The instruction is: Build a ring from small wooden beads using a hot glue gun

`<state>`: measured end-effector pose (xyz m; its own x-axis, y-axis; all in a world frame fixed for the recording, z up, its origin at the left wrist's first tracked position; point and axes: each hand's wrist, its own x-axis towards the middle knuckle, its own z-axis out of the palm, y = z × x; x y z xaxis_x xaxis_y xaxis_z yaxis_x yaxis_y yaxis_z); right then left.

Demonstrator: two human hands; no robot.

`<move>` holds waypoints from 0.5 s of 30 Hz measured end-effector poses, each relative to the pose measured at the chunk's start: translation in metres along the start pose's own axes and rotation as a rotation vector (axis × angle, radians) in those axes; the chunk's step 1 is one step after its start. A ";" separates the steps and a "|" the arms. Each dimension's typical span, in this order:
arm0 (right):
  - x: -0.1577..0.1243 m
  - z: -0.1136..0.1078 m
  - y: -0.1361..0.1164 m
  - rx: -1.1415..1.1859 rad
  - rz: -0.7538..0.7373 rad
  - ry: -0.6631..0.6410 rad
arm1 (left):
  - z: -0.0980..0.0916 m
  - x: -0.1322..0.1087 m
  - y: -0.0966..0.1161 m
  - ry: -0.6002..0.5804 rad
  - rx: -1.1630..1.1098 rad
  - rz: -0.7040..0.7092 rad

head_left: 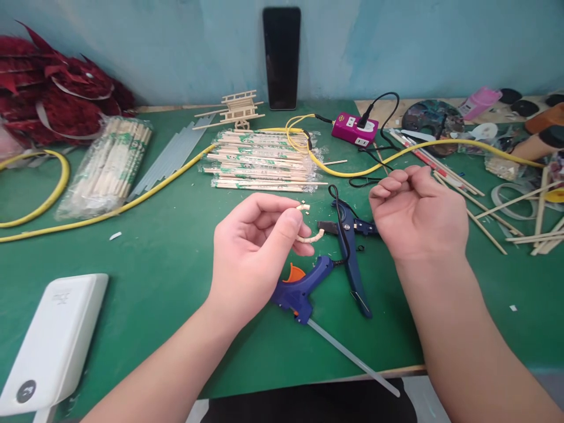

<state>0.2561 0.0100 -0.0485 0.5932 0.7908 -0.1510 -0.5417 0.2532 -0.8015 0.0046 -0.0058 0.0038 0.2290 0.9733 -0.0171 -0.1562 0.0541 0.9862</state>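
Observation:
My left hand (255, 252) hovers over the green table (167, 264) and pinches short pale wooden stick pieces (308, 235) between thumb and fingers. Just under that hand lies a blue hot glue gun (304, 288) with an orange trigger and a clear glue stick poking out the back. My right hand (416, 214) is curled into a loose fist above the table, and I cannot see anything in it. Blue-handled cutters (352, 247) lie between the two hands.
Wrapped bundles of wooden sticks (262, 161), (108, 164) lie behind, with a small stick model (238, 108), a yellow cable (132, 200), a pink power strip (356, 129) and a phone (282, 56). Loose sticks (484, 205) clutter the right. A white box (57, 335) sits front left.

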 end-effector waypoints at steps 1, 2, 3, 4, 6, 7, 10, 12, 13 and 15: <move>0.000 0.001 -0.001 0.000 -0.005 -0.003 | 0.000 0.000 0.001 -0.002 -0.003 -0.001; -0.001 0.002 -0.002 -0.001 -0.012 -0.006 | 0.000 -0.001 0.001 -0.004 -0.006 -0.002; -0.002 0.003 -0.003 -0.008 -0.017 -0.019 | 0.000 -0.001 0.002 -0.008 -0.011 -0.005; -0.003 0.005 -0.004 -0.020 -0.023 -0.040 | 0.000 -0.001 0.002 -0.012 -0.019 -0.008; -0.006 0.008 -0.003 -0.060 -0.034 -0.098 | 0.000 -0.002 0.003 -0.016 -0.033 -0.012; -0.009 0.010 -0.003 -0.086 -0.038 -0.134 | 0.000 -0.003 0.003 -0.017 -0.037 -0.012; -0.019 0.019 -0.001 -0.155 -0.055 -0.237 | 0.000 -0.003 0.003 -0.019 -0.045 -0.007; -0.028 0.026 -0.001 -0.185 -0.046 -0.283 | 0.000 -0.003 0.003 -0.024 -0.049 -0.006; -0.033 0.029 -0.001 -0.201 -0.030 -0.288 | 0.000 -0.003 0.003 -0.025 -0.049 -0.006; -0.042 0.034 0.000 -0.236 -0.023 -0.268 | 0.000 -0.003 0.003 -0.025 -0.047 -0.006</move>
<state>0.2113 -0.0046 -0.0226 0.4093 0.9124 0.0007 -0.3589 0.1617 -0.9192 0.0032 -0.0087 0.0066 0.2539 0.9671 -0.0187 -0.1995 0.0712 0.9773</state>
